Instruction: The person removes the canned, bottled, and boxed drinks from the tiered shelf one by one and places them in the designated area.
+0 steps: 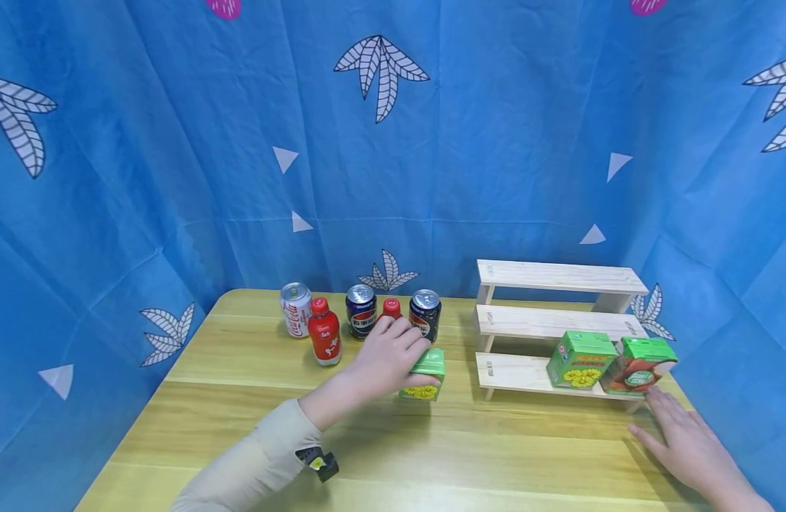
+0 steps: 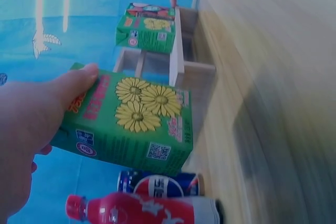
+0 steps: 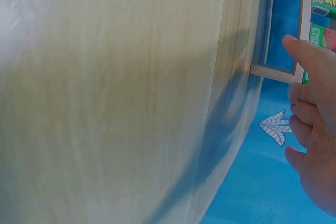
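My left hand (image 1: 388, 361) grips a green drink carton (image 2: 128, 119) printed with yellow flowers, thumb on one side and fingers behind. In the head view the carton is near mid-table, left of a three-step wooden shelf (image 1: 514, 371). On the shelf's lowest step, a matching flower carton (image 1: 581, 361) stands beside a green and brown drink carton (image 1: 639, 366). My right hand (image 1: 690, 444) is at the shelf's lower right end, holding nothing. Its fingers are extended, fingertips right at the brown carton's bottom edge. The right wrist view shows this hand (image 3: 315, 114) with its thumb apart.
Behind my left hand stand a white cola can (image 1: 296, 311), a red bottle (image 1: 325, 333), two dark blue cans, one the left can (image 1: 361, 313), one the right can (image 1: 426, 313), and a second red bottle (image 1: 391, 308), partly hidden. A blue curtain (image 1: 393, 178) hangs behind the wooden table (image 1: 239, 398).
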Motion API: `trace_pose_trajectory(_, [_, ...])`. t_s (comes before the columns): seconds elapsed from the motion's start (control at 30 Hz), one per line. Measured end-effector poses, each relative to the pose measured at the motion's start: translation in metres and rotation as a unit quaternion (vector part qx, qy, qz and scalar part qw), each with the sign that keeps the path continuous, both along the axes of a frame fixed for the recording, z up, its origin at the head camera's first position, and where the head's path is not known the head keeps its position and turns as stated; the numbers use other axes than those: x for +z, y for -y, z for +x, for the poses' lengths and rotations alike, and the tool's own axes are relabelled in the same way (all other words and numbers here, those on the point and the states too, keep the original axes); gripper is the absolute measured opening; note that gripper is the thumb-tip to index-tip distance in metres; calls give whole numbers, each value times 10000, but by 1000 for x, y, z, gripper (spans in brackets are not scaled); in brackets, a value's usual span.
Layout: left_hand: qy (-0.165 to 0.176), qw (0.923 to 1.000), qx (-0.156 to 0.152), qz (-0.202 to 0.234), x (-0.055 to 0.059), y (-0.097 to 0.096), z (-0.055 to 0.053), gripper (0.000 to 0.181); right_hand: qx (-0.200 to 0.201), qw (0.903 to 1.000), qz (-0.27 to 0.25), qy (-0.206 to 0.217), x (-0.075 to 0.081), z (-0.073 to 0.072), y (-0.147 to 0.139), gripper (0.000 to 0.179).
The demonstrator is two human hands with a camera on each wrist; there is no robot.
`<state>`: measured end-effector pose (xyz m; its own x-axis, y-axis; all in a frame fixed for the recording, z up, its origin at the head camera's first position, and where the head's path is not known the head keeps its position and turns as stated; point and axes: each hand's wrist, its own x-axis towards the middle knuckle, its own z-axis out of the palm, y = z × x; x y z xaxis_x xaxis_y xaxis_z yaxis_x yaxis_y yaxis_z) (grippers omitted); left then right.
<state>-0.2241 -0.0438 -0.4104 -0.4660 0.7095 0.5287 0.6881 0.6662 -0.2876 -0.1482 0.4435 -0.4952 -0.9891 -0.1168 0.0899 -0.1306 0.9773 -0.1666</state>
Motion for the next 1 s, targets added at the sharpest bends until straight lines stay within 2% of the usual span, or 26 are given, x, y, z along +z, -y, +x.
trace_pose_trajectory(0.17, [-49, 9999, 146, -37, 1, 16, 3, 56, 17, 10000, -4, -60, -1, 0, -1, 82])
trace_pose_trajectory(0.6, [0, 9990, 271, 357, 1, 55, 11, 56, -36, 9999, -7, 115, 0, -2, -1, 83])
trace_pose_trajectory(1.0, [-365, 9963, 482, 604, -2, 96, 14, 59, -16, 9999, -34, 139, 1, -2, 0, 84])
